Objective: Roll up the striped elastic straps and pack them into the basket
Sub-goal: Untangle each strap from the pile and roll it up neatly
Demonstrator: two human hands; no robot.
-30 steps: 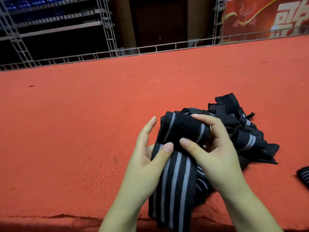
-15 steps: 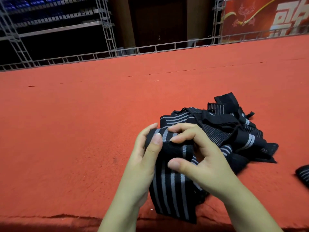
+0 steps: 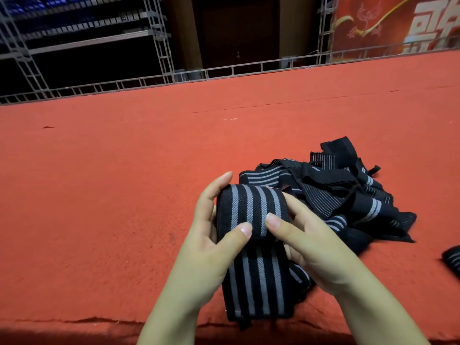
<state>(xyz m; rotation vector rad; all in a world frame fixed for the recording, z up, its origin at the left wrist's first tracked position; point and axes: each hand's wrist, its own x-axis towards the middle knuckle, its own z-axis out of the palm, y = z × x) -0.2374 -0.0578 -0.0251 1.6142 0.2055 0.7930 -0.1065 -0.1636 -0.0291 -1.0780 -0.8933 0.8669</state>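
A black elastic strap with grey stripes [image 3: 251, 207] is partly rolled at its top end, and its loose tail [image 3: 258, 287] hangs down toward the carpet's front edge. My left hand [image 3: 211, 245] grips the roll from the left, thumb on its front. From the right, my right hand [image 3: 306, 245] holds the same roll, its thumb beside the left thumb. A loose pile of more striped straps [image 3: 348, 195] lies just behind and right of my hands. No basket is in view.
Everything lies on a red carpeted platform [image 3: 112, 195] whose front edge runs along the bottom. Another strap piece [image 3: 451, 260] pokes in at the right edge. A metal truss rail [image 3: 149, 82] borders the far side.
The roll has grown thicker, the striped side now faces up, and the hanging tail is shorter. Both thumbs have shifted onto the front of the roll.
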